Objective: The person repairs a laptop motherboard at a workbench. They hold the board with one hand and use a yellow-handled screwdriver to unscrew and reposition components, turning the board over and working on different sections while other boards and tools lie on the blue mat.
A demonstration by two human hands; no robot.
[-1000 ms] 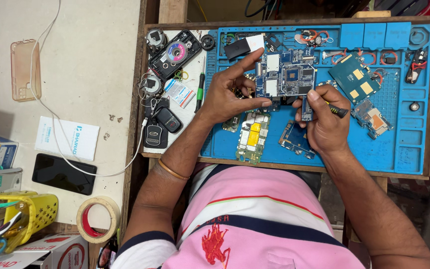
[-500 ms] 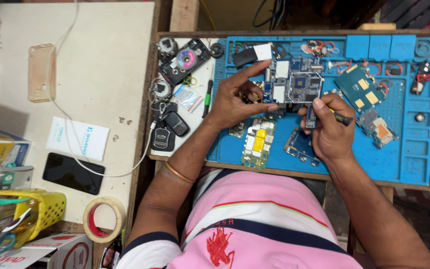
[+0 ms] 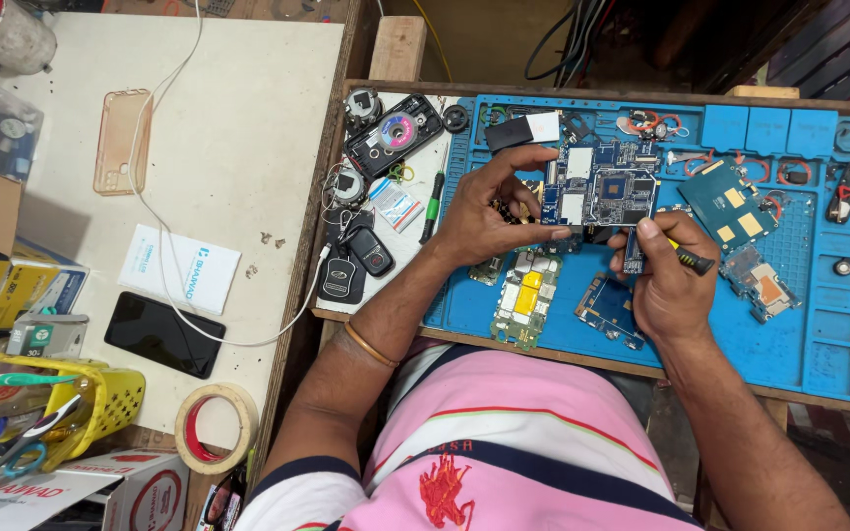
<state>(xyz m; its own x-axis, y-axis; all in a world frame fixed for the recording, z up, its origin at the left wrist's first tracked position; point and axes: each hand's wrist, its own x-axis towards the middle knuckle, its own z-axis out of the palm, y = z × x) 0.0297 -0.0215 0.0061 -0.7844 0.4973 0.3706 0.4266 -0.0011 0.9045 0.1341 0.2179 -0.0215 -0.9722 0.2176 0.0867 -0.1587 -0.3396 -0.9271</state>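
Over the blue repair mat (image 3: 819,324), mid-worktop, the left hand (image 3: 484,216) pinches a phone circuit board (image 3: 602,192) by its edge; the right hand (image 3: 666,280) grips a small screwdriver (image 3: 691,260) beside it. Four more boards crowd the mat. Two car key fobs (image 3: 354,264) lie near the mat's left edge, a tape roll (image 3: 216,429) at the near corner.

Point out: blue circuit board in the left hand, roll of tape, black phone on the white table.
blue circuit board (image 3: 602,187): head view, its middle by the chip.
roll of tape (image 3: 216,430): head view, lower band.
black phone (image 3: 162,333): head view, screen centre.

Blue circuit board (image 3: 597,192) held above the blue mat (image 3: 819,324), chips upward.
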